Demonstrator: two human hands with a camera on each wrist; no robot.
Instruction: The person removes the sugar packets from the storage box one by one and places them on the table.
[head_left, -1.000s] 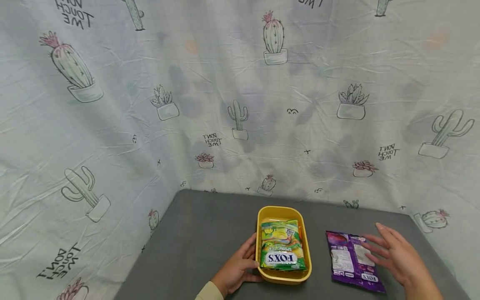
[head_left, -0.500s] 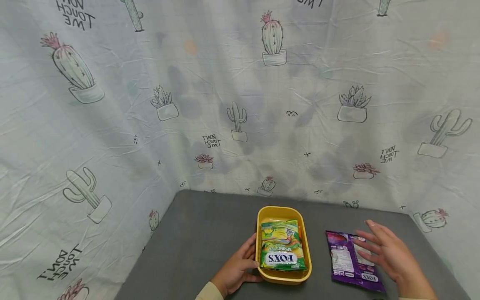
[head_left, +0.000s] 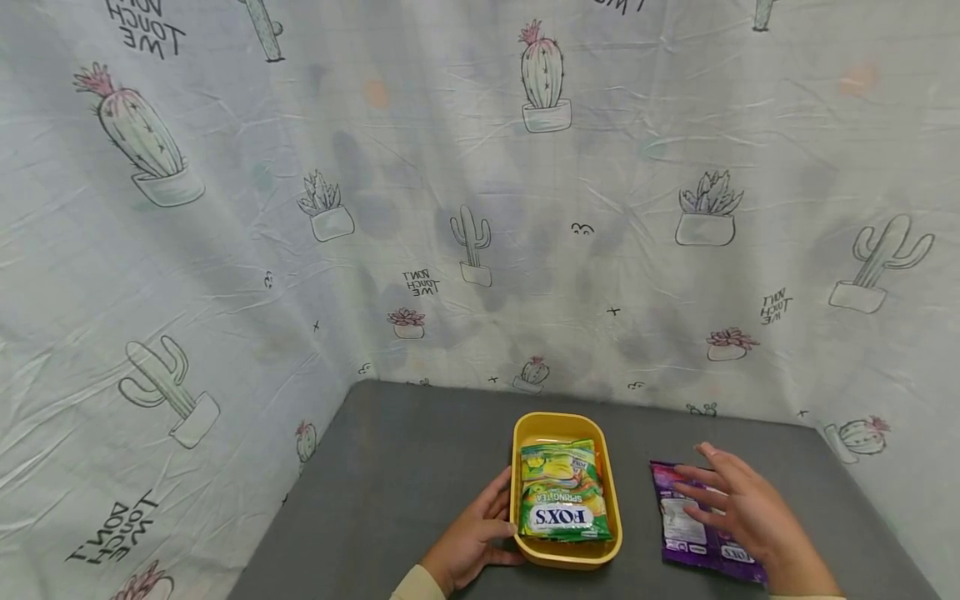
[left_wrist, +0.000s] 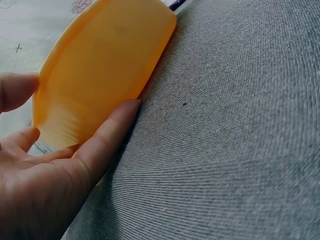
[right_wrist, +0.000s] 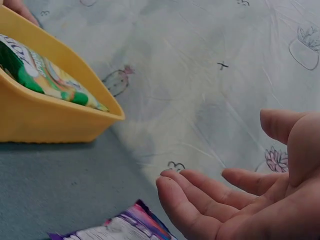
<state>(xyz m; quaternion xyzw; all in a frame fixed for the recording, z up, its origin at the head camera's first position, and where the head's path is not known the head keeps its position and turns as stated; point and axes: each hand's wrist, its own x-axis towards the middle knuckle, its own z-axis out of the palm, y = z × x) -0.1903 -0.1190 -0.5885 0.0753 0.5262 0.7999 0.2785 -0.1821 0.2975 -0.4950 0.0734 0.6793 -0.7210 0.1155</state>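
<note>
My left hand (head_left: 475, 533) holds the near left side of a yellow plastic box (head_left: 615, 508). In the left wrist view, the fingers (left_wrist: 107, 135) spread along the box's outer wall (left_wrist: 115, 55), from rim to base. Inside the box lies a green Fox's candy packet (head_left: 564, 487), its lettering upside down in the head view. My right hand (head_left: 750, 508) hovers over a purple Fox's packet (head_left: 682, 521), palm turned left and fingers loosely extended, holding nothing. It overlaps the packet's right part in the head view. In the right wrist view, the purple packet (right_wrist: 122, 227) shows below the fingertips.
A dark grey cloth-like tabletop (head_left: 390, 467) lies under everything. Pale fabric (head_left: 420, 150) printed with cacti encloses its back and sides. A bit of orange shows beside the green packet in the box.
My right hand has moved left, further over the purple packet. The left hand, the box and both packets have stayed where they were.
</note>
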